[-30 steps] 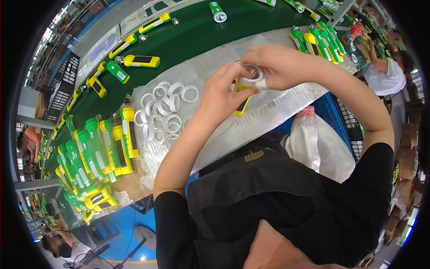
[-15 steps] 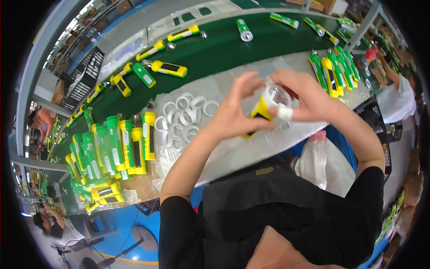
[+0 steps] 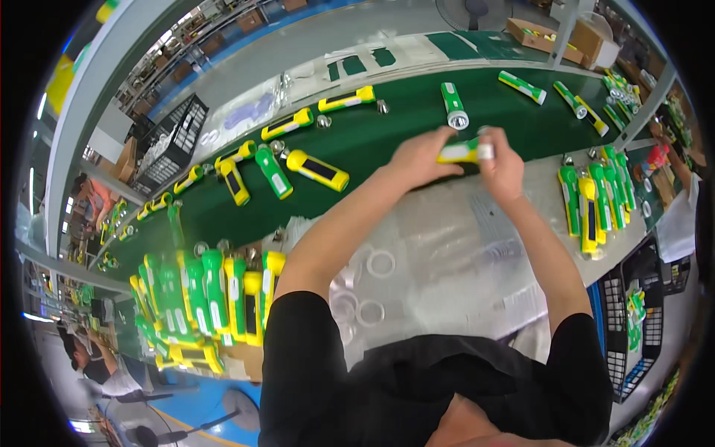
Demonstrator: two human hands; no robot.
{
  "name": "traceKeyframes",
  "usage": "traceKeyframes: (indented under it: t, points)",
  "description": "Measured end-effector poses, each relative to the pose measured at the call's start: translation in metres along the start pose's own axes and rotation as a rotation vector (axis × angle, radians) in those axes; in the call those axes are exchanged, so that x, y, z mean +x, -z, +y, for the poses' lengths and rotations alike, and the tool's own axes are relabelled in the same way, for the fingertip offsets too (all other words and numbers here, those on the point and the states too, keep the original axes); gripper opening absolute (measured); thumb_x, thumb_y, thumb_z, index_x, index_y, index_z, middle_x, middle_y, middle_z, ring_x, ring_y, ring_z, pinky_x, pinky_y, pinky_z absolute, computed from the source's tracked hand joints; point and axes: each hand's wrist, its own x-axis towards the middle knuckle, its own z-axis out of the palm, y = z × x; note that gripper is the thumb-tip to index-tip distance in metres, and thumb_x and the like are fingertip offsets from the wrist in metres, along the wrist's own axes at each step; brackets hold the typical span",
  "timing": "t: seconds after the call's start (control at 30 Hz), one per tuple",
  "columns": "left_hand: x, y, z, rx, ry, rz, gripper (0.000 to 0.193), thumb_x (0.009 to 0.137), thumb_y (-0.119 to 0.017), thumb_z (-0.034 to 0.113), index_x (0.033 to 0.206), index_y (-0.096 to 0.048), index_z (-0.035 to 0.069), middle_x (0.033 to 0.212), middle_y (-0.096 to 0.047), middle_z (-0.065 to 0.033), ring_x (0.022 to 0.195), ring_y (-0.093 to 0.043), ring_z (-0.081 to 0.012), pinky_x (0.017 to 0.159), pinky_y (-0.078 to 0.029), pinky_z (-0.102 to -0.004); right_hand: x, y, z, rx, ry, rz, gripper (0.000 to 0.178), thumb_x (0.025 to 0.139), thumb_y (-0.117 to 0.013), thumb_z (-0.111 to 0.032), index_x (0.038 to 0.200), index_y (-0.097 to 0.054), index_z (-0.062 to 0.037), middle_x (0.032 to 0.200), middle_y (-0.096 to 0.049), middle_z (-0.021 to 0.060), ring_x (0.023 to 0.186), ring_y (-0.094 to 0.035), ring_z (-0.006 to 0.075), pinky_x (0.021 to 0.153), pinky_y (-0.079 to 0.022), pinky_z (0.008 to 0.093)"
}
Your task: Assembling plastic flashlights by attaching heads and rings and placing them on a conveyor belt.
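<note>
A yellow and green flashlight (image 3: 459, 152) lies sideways between my hands, above the near edge of the green belt. My left hand (image 3: 423, 159) is curled round its left end, thumb below and fingers above. At the other end, my right hand (image 3: 504, 167) grips the head, where a white band (image 3: 485, 150) shows by the fingers. Fingers and palms hide parts of the flashlight. Below my left forearm, several white rings (image 3: 381, 264) lie on the plastic-covered work surface (image 3: 447, 246). Just beyond my hands, a green flashlight (image 3: 453, 104) rests on the belt, its lens toward me.
Many flashlights stand in a cluster (image 3: 201, 294) at left; a smaller group (image 3: 592, 194) is at right. More lie along the green belt (image 3: 387, 141). A grey post (image 3: 570, 33) rises at the far right. Black crates (image 3: 633, 320) stand beside the table, and people work on both sides.
Both hands have moved away from me toward the belt with the flashlight. Its lens end, which faced up, now points right in my right hand. The view has shifted too.
</note>
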Motion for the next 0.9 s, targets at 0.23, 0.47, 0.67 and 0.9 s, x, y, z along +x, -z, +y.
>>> traceKeyframes:
  t: [0.23, 0.47, 0.67, 0.9]
  points:
    - [0.046, 0.050, -0.218, 0.596, 0.507, 0.091, 0.083, 0.081, -0.073, 0.029, 0.149, -0.026, 0.015, 0.149, -0.036, -0.0135, 0.132, -0.042, -0.0322, 0.108, -0.038, -0.0419, 0.085, -0.045, 0.179, -0.132, -0.488, 0.233, 0.045, 0.095, -0.051, -0.042, 0.124, -0.044, -0.0079, 0.110, -0.065, 0.0200, 0.097, -0.064, 0.0398, 0.079, -0.050, 0.0469]
    - [0.056, 0.045, -0.256, 0.800, 0.370, -0.060, 0.067, 0.085, -0.069, 0.029, 0.143, -0.037, 0.018, 0.132, -0.052, -0.0083, 0.124, -0.048, -0.0281, 0.102, -0.037, -0.0492, 0.103, -0.050, 0.159, -0.540, 0.139, 0.251, 0.040, 0.086, -0.065, -0.032, 0.116, -0.053, -0.0085, 0.108, -0.062, 0.0167, 0.097, -0.060, 0.0393, 0.083, -0.049, 0.0459]
    - [0.024, 0.038, -0.118, 0.366, 0.006, 0.461, 0.060, 0.081, -0.073, 0.030, 0.127, -0.049, 0.000, 0.096, -0.063, -0.0169, 0.090, -0.061, -0.0342, 0.078, -0.050, -0.0421, 0.058, -0.046, 0.018, 0.214, -0.029, -0.213, 0.028, 0.086, -0.073, -0.028, 0.096, -0.068, -0.0024, 0.085, -0.065, 0.0117, 0.077, -0.065, 0.0187, 0.067, -0.052, 0.0310]
    - [-0.073, 0.039, 0.074, -0.213, 0.078, 0.136, 0.048, 0.082, -0.075, 0.027, 0.118, -0.056, 0.001, 0.098, -0.066, -0.0079, 0.089, -0.064, -0.0233, 0.077, -0.051, -0.0329, -0.025, 0.022, -0.060, 0.919, -0.369, -0.410, 0.049, 0.090, -0.065, -0.036, 0.120, -0.054, 0.0012, 0.100, -0.063, 0.0080, 0.087, -0.060, 0.0132, 0.074, -0.049, 0.0285]
